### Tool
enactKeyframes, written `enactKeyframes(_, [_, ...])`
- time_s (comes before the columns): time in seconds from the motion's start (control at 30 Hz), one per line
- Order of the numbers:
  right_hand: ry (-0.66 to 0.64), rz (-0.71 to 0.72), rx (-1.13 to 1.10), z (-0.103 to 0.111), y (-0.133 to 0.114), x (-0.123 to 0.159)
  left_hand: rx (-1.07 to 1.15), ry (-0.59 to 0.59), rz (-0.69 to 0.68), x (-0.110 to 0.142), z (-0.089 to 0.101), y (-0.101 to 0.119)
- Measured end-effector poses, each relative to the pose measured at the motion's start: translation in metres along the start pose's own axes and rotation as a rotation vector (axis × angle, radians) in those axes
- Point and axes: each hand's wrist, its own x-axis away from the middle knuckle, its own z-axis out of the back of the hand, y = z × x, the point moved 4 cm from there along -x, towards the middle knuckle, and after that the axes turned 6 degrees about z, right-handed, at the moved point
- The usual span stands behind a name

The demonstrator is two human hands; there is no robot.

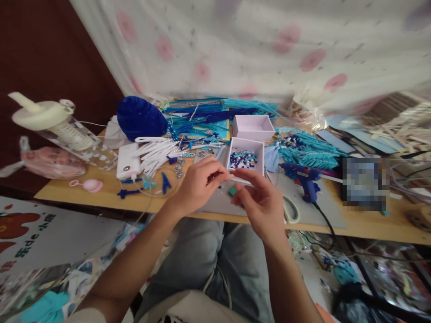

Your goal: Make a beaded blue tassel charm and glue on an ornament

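Above the front of the table, my two hands meet with fingertips close together. My left hand is closed in a pinch on a small white piece, whose kind I cannot make out. My right hand has its index finger reaching to that piece, with the thumb held apart below. Just behind the fingers sits a white box holding blue, red and white beads. Below my right fingertips a small green object shows on the grey mat.
White pipe cleaners and a white power bank lie left. A blue glue gun with a cord rests right, near teal pipe-cleaner pieces. Another white box stands behind. A lidded drinking bottle stands far left.
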Motion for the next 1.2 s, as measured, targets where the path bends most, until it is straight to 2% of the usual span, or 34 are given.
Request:
enactKeyframes(0.1, [-0.081,-0.012,-0.086,-0.011,-0.005,-0.003,-0.102,-0.069,-0.096,-0.003,-0.002,0.007])
enactKeyframes(0.2, [-0.014,-0.019,-0.049,-0.014,-0.001,-0.005,-0.15,-0.048,-0.158,-0.007,0.001,0.011])
enactKeyframes(0.37, [0.016,-0.054,0.074,-0.016,0.022,-0.002,-0.144,0.015,-0.12,-0.017,0.013,0.011])
enactKeyframes(0.43, [-0.007,-0.072,0.097,-0.018,0.029,-0.003,-0.143,-0.055,-0.082,-0.023,0.017,0.012])
enactKeyframes(0.57, [-0.093,-0.054,0.188,-0.023,0.022,-0.013,-0.237,-0.353,-0.084,-0.037,0.021,0.015])
enactKeyframes(0.67, [-0.142,-0.065,0.017,-0.028,0.006,-0.024,-0.319,-0.482,-0.107,-0.048,0.025,0.019])
enactKeyframes(0.77, [-0.088,-0.103,-0.175,-0.033,-0.006,-0.032,-0.322,-0.451,-0.124,-0.056,0.027,0.024])
enactKeyframes(0.93, [0.107,-0.011,-0.119,-0.031,-0.006,-0.029,-0.268,-0.37,-0.113,-0.055,0.031,0.021])
enactKeyframes(1.03, [0.156,0.013,-0.102,-0.027,0.004,-0.018,-0.24,-0.246,0.006,-0.044,0.052,0.002])
enactKeyframes(1.1, [0.184,-0.013,-0.117,-0.024,0.014,-0.009,-0.329,-0.17,0.092,-0.028,0.068,-0.016])
enactKeyframes(1.2, [0.203,-0.037,-0.107,-0.021,0.024,0.003,-0.577,-0.187,0.207,0.003,0.079,-0.041])
